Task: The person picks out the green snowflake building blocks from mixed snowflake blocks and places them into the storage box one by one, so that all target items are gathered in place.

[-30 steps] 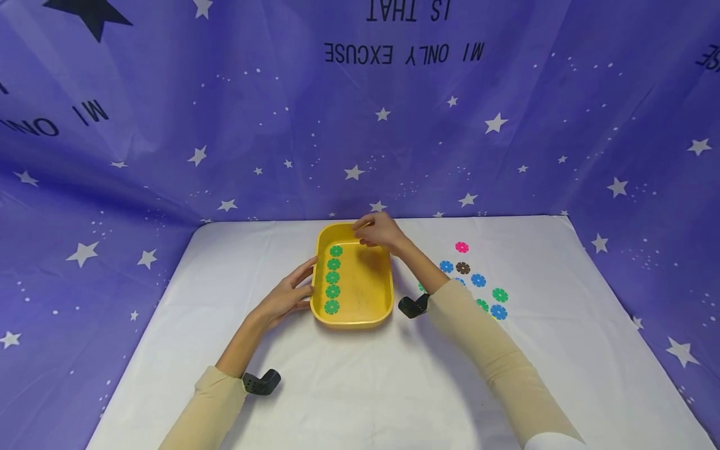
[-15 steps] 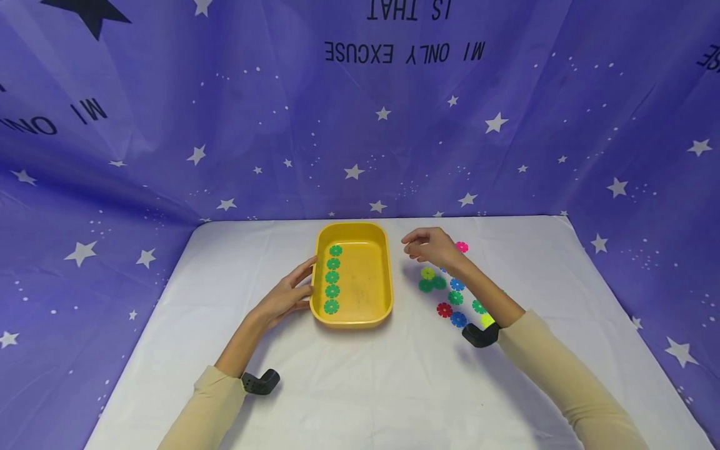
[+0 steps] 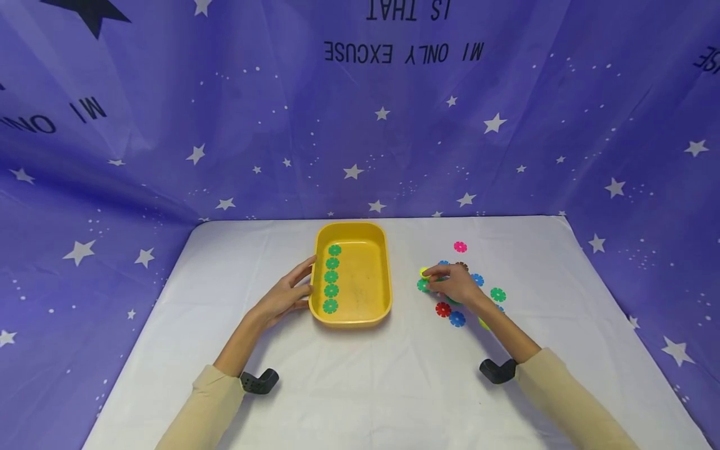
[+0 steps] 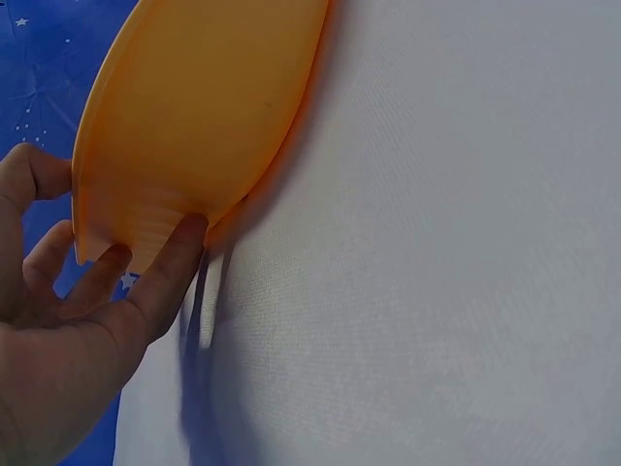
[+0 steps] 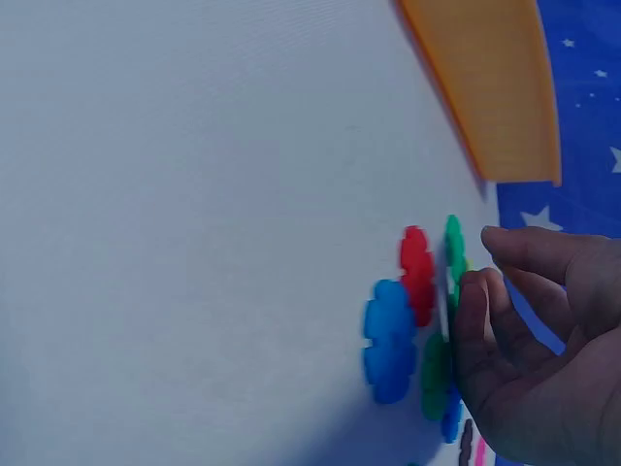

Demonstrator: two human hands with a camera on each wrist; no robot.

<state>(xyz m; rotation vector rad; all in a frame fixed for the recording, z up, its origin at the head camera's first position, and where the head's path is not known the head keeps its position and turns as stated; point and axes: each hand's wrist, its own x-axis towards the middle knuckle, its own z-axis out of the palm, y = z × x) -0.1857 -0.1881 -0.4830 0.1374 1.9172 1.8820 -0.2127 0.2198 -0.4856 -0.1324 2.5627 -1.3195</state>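
Observation:
My left hand (image 3: 284,299) rests on the left outer wall of a yellow tray (image 3: 371,323); in the left wrist view its fingers (image 4: 175,262) spread against the side. Inside the tray, several green notched discs (image 3: 332,276) stand in one column along the left. My right hand (image 3: 457,284) reaches down over the loose discs on the table. Its fingertips are right at a yellow disc (image 3: 424,272) and a green disc (image 3: 422,285). In the right wrist view a gap shows between thumb and forefinger. The hand hides part of the discs beneath it.
Around the right hand lie a red disc (image 3: 443,309), a blue disc (image 3: 457,319), a pink disc (image 3: 460,247) and another green disc (image 3: 498,294). A white cloth (image 3: 360,387) covers the table. Purple starred fabric (image 3: 315,125) rises behind it.
My right hand has left the tray's far right rim and moved right and nearer, down to the loose discs. The left hand stays at the tray, and the green column looks the same.

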